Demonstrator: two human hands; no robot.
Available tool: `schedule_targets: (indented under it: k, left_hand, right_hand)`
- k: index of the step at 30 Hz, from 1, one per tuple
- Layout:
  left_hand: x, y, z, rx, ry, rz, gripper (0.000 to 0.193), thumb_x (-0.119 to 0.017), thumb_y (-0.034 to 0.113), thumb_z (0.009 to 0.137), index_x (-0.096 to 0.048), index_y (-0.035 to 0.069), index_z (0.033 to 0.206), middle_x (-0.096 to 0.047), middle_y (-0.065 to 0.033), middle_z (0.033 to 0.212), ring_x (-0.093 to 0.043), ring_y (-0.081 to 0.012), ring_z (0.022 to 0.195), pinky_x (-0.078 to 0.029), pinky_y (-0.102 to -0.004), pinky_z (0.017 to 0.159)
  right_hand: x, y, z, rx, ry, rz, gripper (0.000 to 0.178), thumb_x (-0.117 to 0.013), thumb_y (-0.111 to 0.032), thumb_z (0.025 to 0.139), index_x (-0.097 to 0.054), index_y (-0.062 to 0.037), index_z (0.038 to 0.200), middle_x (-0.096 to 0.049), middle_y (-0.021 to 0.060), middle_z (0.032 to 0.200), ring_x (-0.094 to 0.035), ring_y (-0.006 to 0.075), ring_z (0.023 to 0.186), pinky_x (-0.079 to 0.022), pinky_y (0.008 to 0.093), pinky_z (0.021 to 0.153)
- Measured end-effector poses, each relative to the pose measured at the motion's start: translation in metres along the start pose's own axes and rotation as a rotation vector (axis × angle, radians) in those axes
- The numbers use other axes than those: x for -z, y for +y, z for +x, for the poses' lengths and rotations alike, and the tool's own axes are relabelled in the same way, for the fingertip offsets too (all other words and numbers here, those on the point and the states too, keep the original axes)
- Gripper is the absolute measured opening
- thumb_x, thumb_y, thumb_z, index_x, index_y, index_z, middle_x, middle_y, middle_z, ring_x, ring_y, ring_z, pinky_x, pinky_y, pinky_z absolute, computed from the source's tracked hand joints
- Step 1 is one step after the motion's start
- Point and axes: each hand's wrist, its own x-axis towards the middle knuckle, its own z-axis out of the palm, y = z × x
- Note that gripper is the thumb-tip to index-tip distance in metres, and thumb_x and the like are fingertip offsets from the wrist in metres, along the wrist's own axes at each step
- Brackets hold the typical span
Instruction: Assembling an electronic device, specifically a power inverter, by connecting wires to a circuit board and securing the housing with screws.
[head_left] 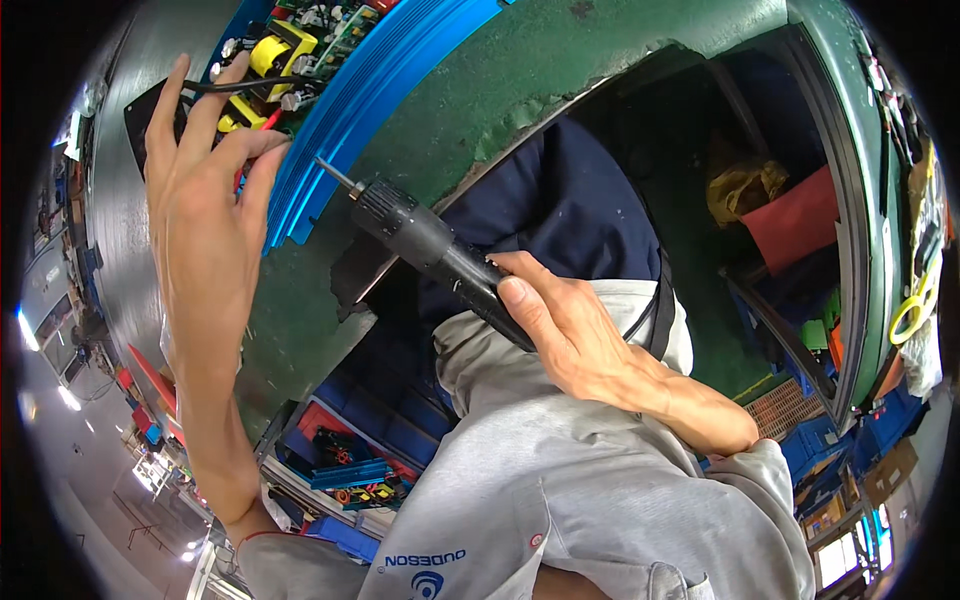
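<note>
An electric screwdriver (425, 240), black with a thin metal bit, is gripped in my right hand (565, 325). Its bit points up and left, close to the near wall of a blue ribbed metal housing (345, 130). My left hand (205, 200) is over the left end of that housing. There its thumb and index fingertip meet in a pinch, while the other fingers stretch upward; what the pinch holds is too small to make out. Inside the housing sits a circuit board with yellow-wrapped transformers (272, 57). A black cable (250, 86) runs past my left fingers, and a red wire (271, 119) shows beside them.
The housing lies on a green worktop (570, 50) with a torn, peeling front edge. Below it at left, a bin (345, 455) holds blue housings and boards. A red sheet (795, 220) lies in the dark opening at right, and a yellow tape roll (908, 320) is at the right rim.
</note>
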Motion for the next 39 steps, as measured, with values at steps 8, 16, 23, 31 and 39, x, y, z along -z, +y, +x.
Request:
schedule_targets:
  k: [8, 16, 23, 31, 39]
  left_hand:
    - [0.002, -0.003, 0.008, -0.011, 0.049, -0.125, 0.008, -0.072, 0.0, 0.084, -0.072, 0.0, 0.092, -0.062, -0.0125, 0.134, -0.038, -0.0384, 0.143, -0.036, -0.0479, 0.112]
    - [0.013, 0.002, -0.001, 0.159, -0.035, -0.339, 0.011, -0.065, 0.006, 0.086, -0.068, -0.004, 0.083, -0.049, -0.0187, 0.147, -0.029, -0.038, 0.148, -0.034, -0.0485, 0.117]
    - [0.013, -0.011, -0.002, 0.19, -0.081, -0.501, 0.006, -0.071, 0.0, 0.081, -0.072, 0.0, 0.087, -0.041, -0.01, 0.157, -0.022, -0.038, 0.151, -0.032, -0.0466, 0.12]
    - [0.02, -0.009, -0.014, 0.212, -0.154, -0.615, 0.022, -0.064, -0.008, 0.079, -0.068, -0.006, 0.101, -0.026, -0.0192, 0.163, -0.013, -0.0488, 0.151, -0.024, -0.0557, 0.121]
    - [0.001, 0.001, -0.031, 0.214, -0.05, -0.508, 0.022, -0.07, 0.002, 0.082, -0.068, -0.002, 0.104, -0.034, -0.0147, 0.161, -0.017, -0.0475, 0.151, -0.028, -0.0602, 0.118]
  right_hand:
    - [-0.001, 0.01, 0.014, -0.004, -0.051, 0.297, 0.059, -0.031, -0.05, 0.109, -0.06, -0.0005, 0.125, -0.055, 0.0022, 0.066, -0.051, 0.0148, 0.059, -0.041, 0.0336, 0.059]
    - [-0.002, 0.002, 0.007, -0.434, -0.489, 0.966, 0.091, -0.025, -0.072, 0.099, -0.052, 0.0072, 0.133, -0.06, 0.0131, 0.066, -0.056, 0.0207, 0.054, -0.045, 0.0313, 0.051]
    - [-0.005, -0.01, 0.0, -0.49, -0.334, 0.706, 0.097, -0.018, -0.076, 0.097, -0.052, 0.007, 0.134, -0.061, 0.0122, 0.071, -0.057, 0.0192, 0.061, -0.046, 0.0306, 0.061]
    - [0.001, -0.016, 0.006, -0.451, -0.302, 0.524, 0.105, -0.014, -0.083, 0.093, -0.054, 0.0067, 0.132, -0.061, 0.0103, 0.071, -0.055, 0.0166, 0.061, -0.042, 0.0284, 0.061]
    - [0.002, -0.017, 0.002, -0.458, -0.295, 0.471, 0.107, -0.016, -0.086, 0.09, -0.053, 0.0033, 0.135, -0.062, 0.0073, 0.074, -0.055, 0.0129, 0.063, -0.04, 0.027, 0.06]
